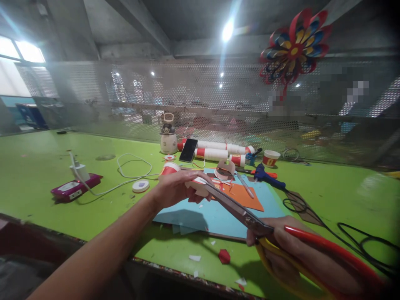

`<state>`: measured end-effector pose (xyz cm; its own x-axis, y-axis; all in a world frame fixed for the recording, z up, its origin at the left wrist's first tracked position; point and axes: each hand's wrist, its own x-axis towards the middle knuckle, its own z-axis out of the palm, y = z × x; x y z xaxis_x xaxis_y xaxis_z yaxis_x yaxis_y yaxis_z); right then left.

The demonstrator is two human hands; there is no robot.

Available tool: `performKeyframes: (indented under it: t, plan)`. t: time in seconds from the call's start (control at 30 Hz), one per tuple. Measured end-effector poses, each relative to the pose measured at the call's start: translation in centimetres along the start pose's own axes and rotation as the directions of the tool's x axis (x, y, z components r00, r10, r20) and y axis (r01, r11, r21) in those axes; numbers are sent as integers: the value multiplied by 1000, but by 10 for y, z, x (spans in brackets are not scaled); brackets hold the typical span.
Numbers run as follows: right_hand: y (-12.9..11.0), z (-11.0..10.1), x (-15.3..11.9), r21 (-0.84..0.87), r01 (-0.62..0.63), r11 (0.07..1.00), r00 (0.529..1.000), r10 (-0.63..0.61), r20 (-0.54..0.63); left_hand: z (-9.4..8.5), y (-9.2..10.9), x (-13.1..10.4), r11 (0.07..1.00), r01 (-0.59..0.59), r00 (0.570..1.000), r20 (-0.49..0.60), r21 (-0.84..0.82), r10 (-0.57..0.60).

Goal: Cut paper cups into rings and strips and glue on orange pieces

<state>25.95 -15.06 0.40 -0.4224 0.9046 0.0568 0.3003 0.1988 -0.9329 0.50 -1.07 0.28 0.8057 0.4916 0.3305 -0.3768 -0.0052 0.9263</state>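
Observation:
My left hand [171,189] is closed on a small white piece of paper [201,188], holding it above the blue sheets. In my right hand [289,241] are large scissors [233,205] with red and yellow handles. Their blades point up and left and reach the paper at my left fingers. I cannot tell how far the blades are apart. Beneath lie blue paper sheets [225,225] and an orange sheet [250,198] with a pen [245,185] on it. A curled cut paper strip [225,171] sits behind them.
A glue gun [268,177] trails a black cord on the right. Stacked paper cups [212,154], a phone [188,151] and a bottle [168,139] stand at the back. A purple power strip [76,187] is left. Paper scraps [195,258] and a red piece [224,256] lie near the front edge.

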Motion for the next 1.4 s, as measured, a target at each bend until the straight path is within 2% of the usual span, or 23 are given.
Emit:
performKeyframes:
  t: [0.2, 0.33, 0.4, 0.5, 0.63, 0.8, 0.97, 1.07, 1.17, 1.27, 1.4]
  plan:
    - [-1, 1, 0, -212, 79, 974, 994, -92, -53, -2, -3, 2, 999, 44, 996, -74, -11, -44]
    - [-3, -2, 4, -493, 101, 864, 984, -160, -79, -3, -5, 3, 989, 127, 972, -189, -77, -139]
    - [-4, -4, 5, -533, 96, 841, 985, -158, -73, -3, -4, 3, 985, 135, 969, -195, -110, -155]
    - [-4, -6, 4, -431, 132, 893, 988, -154, -16, -3, -1, 4, 984, 113, 978, -162, -138, -135]
    - [-3, -6, -1, -330, 94, 939, 995, -95, 13, -1, 0, 3, 984, 84, 971, -211, -156, -116]
    - [3, -11, -8, -286, 54, 957, 997, -66, -30, -1, -2, 2, 980, 44, 977, -197, -194, -83]
    - [10, -12, -6, 50, -46, 998, 996, 42, 79, -1, -2, 0, 978, 22, 982, -179, -208, -60]
    - [10, -9, -2, 192, -36, 981, 992, 11, 129, 0, -2, 1, 986, 17, 984, -170, -165, -46]
    - [13, -6, -1, 294, -57, 954, 992, 22, 121, 1, -3, 2, 995, 3, 989, -146, -102, -18]
    - [16, -6, -3, 329, -73, 941, 993, 37, 113, 1, -3, 3, 999, -8, 995, -102, -44, 3]
    - [13, -7, -4, 293, -91, 952, 993, 64, 100, 1, -2, 3, 1000, 20, 998, -51, -14, -21]
